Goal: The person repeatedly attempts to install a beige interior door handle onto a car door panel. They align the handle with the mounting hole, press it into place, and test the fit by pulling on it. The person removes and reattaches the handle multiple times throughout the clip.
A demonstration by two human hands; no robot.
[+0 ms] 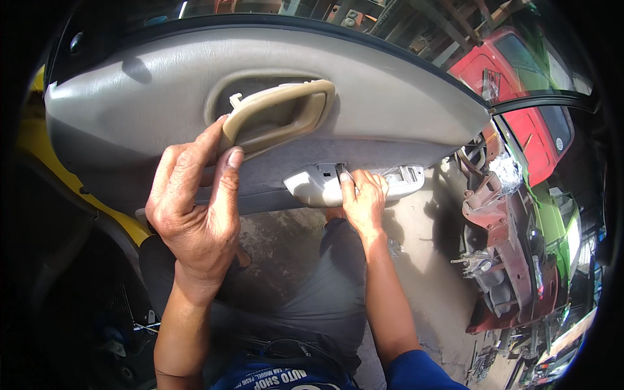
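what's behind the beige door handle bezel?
Behind the beige handle bezel the oval recess in the grey door panel shows dark, with a small pale clip at its upper left. The left hand holds the bezel's end; the bezel covers the rest.

Both forearms are bare from wrist to elbow, with no watch, ring or glove on the left hand [195, 208] or the right hand [364, 201]. A blue short sleeve [416, 370] covers the right upper arm. Grey trousers [325, 305] are worn with a dark belt [292, 351], under a blue shirt with white lettering [273, 380].
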